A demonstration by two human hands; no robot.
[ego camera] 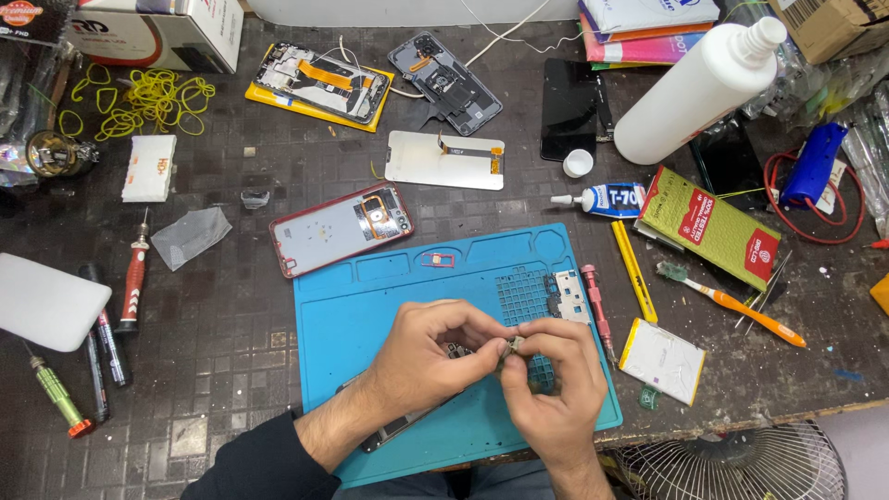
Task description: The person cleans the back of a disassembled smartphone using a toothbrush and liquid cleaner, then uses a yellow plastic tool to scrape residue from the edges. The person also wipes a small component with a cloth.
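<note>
My left hand point(421, 356) and my right hand point(556, 375) meet over the blue work mat point(370, 315). Between their fingertips they pinch a small metal part point(511, 345), too small to identify. Under my left wrist lies a dark phone body point(394, 428), mostly hidden. A small grey metal shield point(571, 294) rests on the mat's grid area just beyond my right hand. A tiny pink tray point(437, 260) sits in a mat slot.
A red-framed phone back point(341, 229) and a white panel point(444, 159) lie beyond the mat. An opened phone point(319, 81) and a second one point(446, 81), a white bottle point(699, 88), glue tube point(602, 199), screwdrivers point(134, 278), a battery point(662, 359) and a fan point(732, 463) surround it.
</note>
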